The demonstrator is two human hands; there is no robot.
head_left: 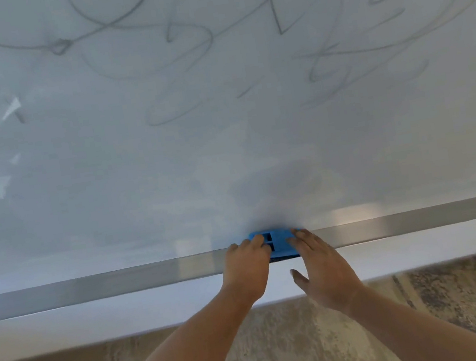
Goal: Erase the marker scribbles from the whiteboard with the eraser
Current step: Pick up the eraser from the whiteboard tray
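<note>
The eraser (275,244), blue with 2 dark slots on its back, sits low in the middle of the frame on the metal tray (92,287) that runs along the bottom edge of the board (227,157). That is the natural parking spot for it, so I judge this to be the pick-up, with no wiping begun here: the scribbles (149,48) loop across the whole upper part of the frame, grey and unbroken, well apart from the eraser.

Both hands reach in from the bottom of the frame and meet at the eraser. The left hand (248,267) has its fingers curled over the eraser's left end and touches it; whether the thumb closes underneath is hidden, so I cannot tell if it truly grips. The right hand (324,272) is flat and spread, fingertips (296,238) resting on the eraser's right end, thumb held out to the side and touching nothing; it holds nothing, and seems to steady the block.

The lower part of the board looks clean, hazy with reflections. The floor (348,349) shows below.
</note>
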